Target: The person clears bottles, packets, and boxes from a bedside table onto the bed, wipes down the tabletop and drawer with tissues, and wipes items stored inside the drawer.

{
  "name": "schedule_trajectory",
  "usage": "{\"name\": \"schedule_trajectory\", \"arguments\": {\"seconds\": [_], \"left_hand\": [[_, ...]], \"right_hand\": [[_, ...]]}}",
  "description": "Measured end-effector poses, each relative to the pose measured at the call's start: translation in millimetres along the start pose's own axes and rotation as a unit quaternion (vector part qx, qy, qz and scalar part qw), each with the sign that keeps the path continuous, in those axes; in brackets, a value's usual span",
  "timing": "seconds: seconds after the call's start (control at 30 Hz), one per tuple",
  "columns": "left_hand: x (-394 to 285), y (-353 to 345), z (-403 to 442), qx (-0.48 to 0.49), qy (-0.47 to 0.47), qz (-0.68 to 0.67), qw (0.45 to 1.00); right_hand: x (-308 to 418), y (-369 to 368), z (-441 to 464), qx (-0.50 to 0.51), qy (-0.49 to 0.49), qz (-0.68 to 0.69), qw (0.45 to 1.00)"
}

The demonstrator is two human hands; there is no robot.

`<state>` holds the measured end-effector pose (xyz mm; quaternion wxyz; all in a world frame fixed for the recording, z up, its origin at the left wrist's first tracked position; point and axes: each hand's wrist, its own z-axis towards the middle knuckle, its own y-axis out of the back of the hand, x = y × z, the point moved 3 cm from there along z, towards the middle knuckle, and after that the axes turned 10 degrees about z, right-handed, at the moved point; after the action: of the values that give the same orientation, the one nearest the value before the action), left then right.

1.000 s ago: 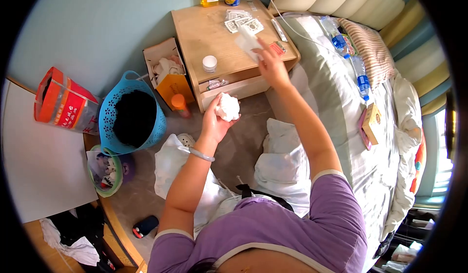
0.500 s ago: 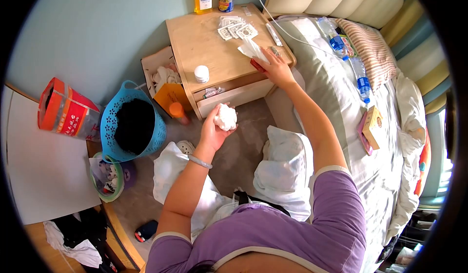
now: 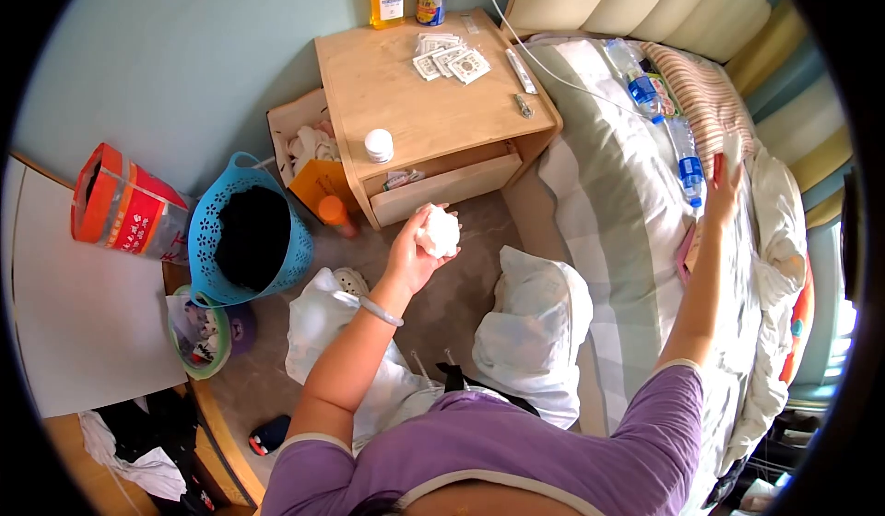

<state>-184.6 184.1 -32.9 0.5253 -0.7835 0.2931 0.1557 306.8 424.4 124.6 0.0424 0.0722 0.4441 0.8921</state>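
Observation:
My left hand (image 3: 417,250) is closed around a crumpled wad of white tissue (image 3: 437,231), held in front of the half-open drawer (image 3: 447,193). My right hand (image 3: 724,191) reaches out over the bed, past the water bottles. It grips a small white and red packet (image 3: 733,149), whose white, tissue-like part points away from me; its exact kind is unclear. Just left of that hand lies a water bottle (image 3: 685,161) with a blue label. Partly hidden by my right forearm is a small box (image 3: 693,244) on the bed.
On the wooden nightstand (image 3: 415,101) stand a white jar (image 3: 379,145), a drink can (image 3: 430,2) and an amber bottle (image 3: 386,4), with several flat packets (image 3: 452,59). A blue basket (image 3: 300,249) holds dark stuff. A white cable (image 3: 562,81) crosses the bed.
My right hand has swung from above the nightstand to the right over the bed, carrying the white and red packet. My left hand, still holding the tissue wad, has shifted slightly right.

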Motion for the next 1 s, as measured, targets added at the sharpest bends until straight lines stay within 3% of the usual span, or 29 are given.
{"name": "schedule_trajectory", "arguments": {"seconds": [0.07, 0.13, 0.3, 0.37, 0.43, 0.47, 0.5, 0.53, 0.6, 0.63, 0.7, 0.73, 0.83, 0.87, 0.9, 1.0], "left_hand": [[2, 0, 2, 0.0, 0.0, 0.003, 1.0], [2, 3, 2, -0.007, -0.003, 0.004, 1.0], [-7, 1, -2, -0.02, -0.01, -0.012, 1.0], [-14, -2, -2, -0.008, -0.012, -0.022, 1.0], [-22, -4, 0, 0.02, -0.016, -0.032, 0.999], [-27, -9, 2, 0.028, -0.019, -0.023, 0.999], [-34, -17, 1, 0.035, -0.022, -0.015, 0.999], [-40, -23, 2, 0.041, -0.026, -0.007, 0.999], [-44, -28, 6, 0.043, -0.039, 0.007, 0.998], [-45, -27, 8, 0.046, -0.044, 0.026, 0.998], [-42, -16, 14, 0.038, -0.042, 0.033, 0.998], [-40, -11, 14, 0.033, -0.034, 0.032, 0.998], [-37, -5, 4, 0.013, -0.017, 0.038, 0.999], [-39, -5, 3, 0.046, -0.026, 0.047, 0.997], [-42, -5, 3, 0.06, -0.035, 0.043, 0.997], [-50, -5, 1, 0.068, -0.042, 0.028, 0.996]], "right_hand": [[-63, -20, 9, 0.048, -0.067, -0.135, 0.987], [-73, -19, -4, 0.121, -0.112, -0.231, 0.959], [-121, -55, -4, 0.154, -0.189, -0.131, 0.961], [-96, -38, -3, 0.14, -0.186, -0.161, 0.959], [-42, -11, -5, 0.067, -0.114, -0.142, 0.981], [-10, -4, -3, 0.017, -0.046, -0.05, 0.998], [15, -9, -1, -0.092, 0.151, 0.142, 0.974], [78, 12, -11, -0.069, 0.219, 0.263, 0.937], [176, 21, -44, 0.063, 0.254, 0.344, 0.902], [231, 30, -66, 0.12, 0.326, 0.438, 0.829], [309, 20, -91, 0.243, 0.43, 0.431, 0.756], [342, 18, -97, 0.263, 0.47, 0.391, 0.747], [412, -65, -77, 0.33, 0.472, 0.344, 0.742], [432, -97, -63, 0.345, 0.469, 0.316, 0.749], [452, -111, -53, 0.344, 0.46, 0.225, 0.787], [497, -162, -13, 0.484, 0.392, 0.15, 0.768]]}}
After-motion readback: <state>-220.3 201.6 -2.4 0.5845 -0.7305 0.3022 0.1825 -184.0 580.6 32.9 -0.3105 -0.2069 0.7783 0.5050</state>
